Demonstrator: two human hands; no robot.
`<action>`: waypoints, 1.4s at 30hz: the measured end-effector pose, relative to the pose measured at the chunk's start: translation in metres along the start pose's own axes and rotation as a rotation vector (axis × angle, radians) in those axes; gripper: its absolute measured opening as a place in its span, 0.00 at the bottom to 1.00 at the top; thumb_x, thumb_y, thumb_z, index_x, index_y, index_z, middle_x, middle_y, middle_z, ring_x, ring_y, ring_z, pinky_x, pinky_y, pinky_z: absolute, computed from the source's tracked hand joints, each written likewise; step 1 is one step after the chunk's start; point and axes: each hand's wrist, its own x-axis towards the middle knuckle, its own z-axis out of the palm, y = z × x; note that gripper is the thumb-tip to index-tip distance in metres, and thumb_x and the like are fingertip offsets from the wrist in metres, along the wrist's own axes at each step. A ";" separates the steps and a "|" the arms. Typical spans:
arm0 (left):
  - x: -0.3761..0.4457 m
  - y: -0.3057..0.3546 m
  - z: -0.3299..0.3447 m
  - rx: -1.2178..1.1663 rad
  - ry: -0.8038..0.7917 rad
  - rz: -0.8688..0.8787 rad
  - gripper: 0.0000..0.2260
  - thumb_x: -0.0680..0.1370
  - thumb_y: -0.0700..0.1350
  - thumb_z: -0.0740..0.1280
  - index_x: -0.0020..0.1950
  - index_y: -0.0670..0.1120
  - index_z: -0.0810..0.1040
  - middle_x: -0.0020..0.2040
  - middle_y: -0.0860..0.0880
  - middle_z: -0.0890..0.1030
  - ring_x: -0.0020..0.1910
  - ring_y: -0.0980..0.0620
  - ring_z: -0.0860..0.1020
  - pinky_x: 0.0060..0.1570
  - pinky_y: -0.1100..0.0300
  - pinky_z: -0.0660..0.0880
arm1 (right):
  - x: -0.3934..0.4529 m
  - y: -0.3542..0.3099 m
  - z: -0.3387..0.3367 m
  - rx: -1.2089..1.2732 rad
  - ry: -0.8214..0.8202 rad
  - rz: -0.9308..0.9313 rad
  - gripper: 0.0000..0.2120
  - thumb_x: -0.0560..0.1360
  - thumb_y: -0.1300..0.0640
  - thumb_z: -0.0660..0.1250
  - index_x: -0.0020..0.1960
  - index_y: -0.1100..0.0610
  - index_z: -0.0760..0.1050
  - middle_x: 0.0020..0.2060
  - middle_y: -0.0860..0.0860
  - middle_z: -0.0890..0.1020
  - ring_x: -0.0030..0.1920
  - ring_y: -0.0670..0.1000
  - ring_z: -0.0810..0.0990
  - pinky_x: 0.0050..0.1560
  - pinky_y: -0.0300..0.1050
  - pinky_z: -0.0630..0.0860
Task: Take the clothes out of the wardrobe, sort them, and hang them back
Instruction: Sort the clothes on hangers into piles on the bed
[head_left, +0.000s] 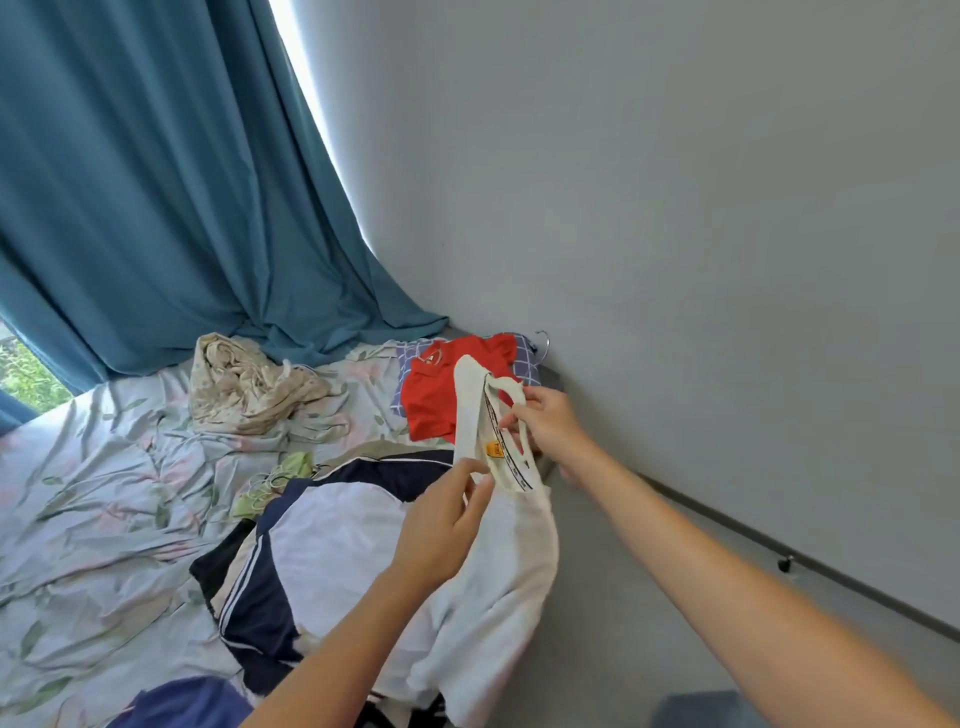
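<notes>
at the far left a teal curtain (156, 182) hangs down to the bed (78, 493), where a crumpled beige cloth (249, 389) lies. nearer the middle a navy and white jacket (311, 545) tops the heap. the left hand (441, 525) pinches the near edge of the white top (498, 561) at its neck opening, fingers (480, 486) pressed on the fabric. the top's long axis runs from the lap up and away toward a red shirt (441, 400). the right hand (550, 426) pinches the far collar edge, nearer the label, so it probably leads in spreading the neck for a hanger.
</notes>
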 end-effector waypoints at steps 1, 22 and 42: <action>0.017 0.002 0.007 0.005 0.024 -0.020 0.10 0.86 0.61 0.57 0.60 0.60 0.74 0.40 0.58 0.77 0.41 0.58 0.77 0.40 0.56 0.73 | 0.013 -0.001 -0.017 -0.052 -0.012 -0.004 0.15 0.74 0.65 0.68 0.60 0.61 0.81 0.44 0.55 0.87 0.41 0.52 0.85 0.47 0.51 0.84; 0.276 -0.023 0.136 0.124 -0.042 -0.027 0.18 0.86 0.59 0.57 0.41 0.50 0.68 0.37 0.52 0.75 0.39 0.52 0.74 0.40 0.47 0.73 | 0.214 -0.003 -0.198 -0.753 -0.031 -0.340 0.07 0.79 0.50 0.70 0.43 0.44 0.78 0.35 0.40 0.80 0.40 0.41 0.77 0.40 0.45 0.70; 0.531 -0.166 0.172 -0.007 0.105 -0.420 0.18 0.85 0.60 0.60 0.41 0.50 0.70 0.33 0.50 0.75 0.35 0.52 0.75 0.38 0.47 0.73 | 0.605 0.015 -0.138 -0.672 -0.363 -0.323 0.06 0.79 0.46 0.70 0.44 0.46 0.80 0.39 0.44 0.83 0.42 0.46 0.81 0.45 0.51 0.79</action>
